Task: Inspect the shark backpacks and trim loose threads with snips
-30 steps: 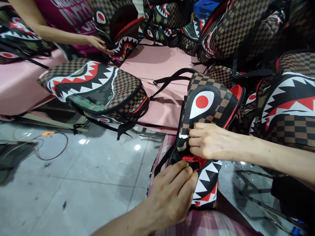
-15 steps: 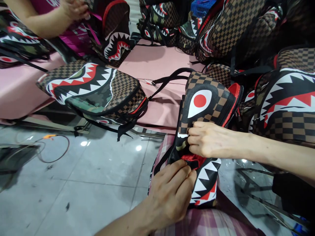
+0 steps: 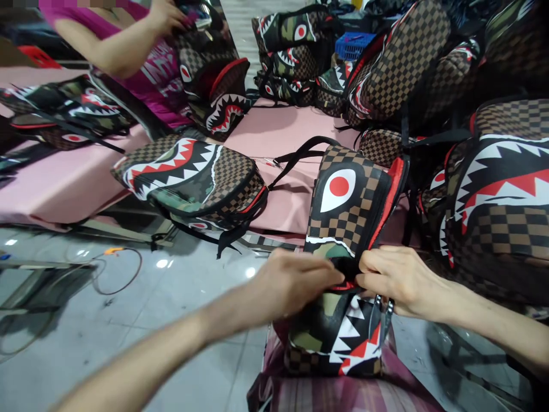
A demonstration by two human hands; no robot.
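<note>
A brown checkered backpack (image 3: 332, 229) with a red-and-white eye and printed shark teeth stands on my lap, bent open across its middle. At the dark, red-edged opening (image 3: 350, 280), my left hand (image 3: 295, 283) is closed, its fingertips pinching the near left edge. My right hand (image 3: 392, 280) is closed on the right edge of that opening, by the zipper. Below the right hand shows a thin metallic piece with dark ends (image 3: 378, 312), too small to name. A plaid cloth (image 3: 343, 395) covers my lap under the bag.
Another shark backpack (image 3: 189, 177) lies on the pink table (image 3: 266, 129) to the left. More bags (image 3: 501, 189) are piled at the right and back, near a blue crate (image 3: 354, 46). Across the table, a person in a magenta shirt (image 3: 158, 74) handles another backpack (image 3: 218, 91).
My right hand has moved from the bag's front panel to the opening's right edge. My left hand has risen to the opening. The view has tilted up and left.
</note>
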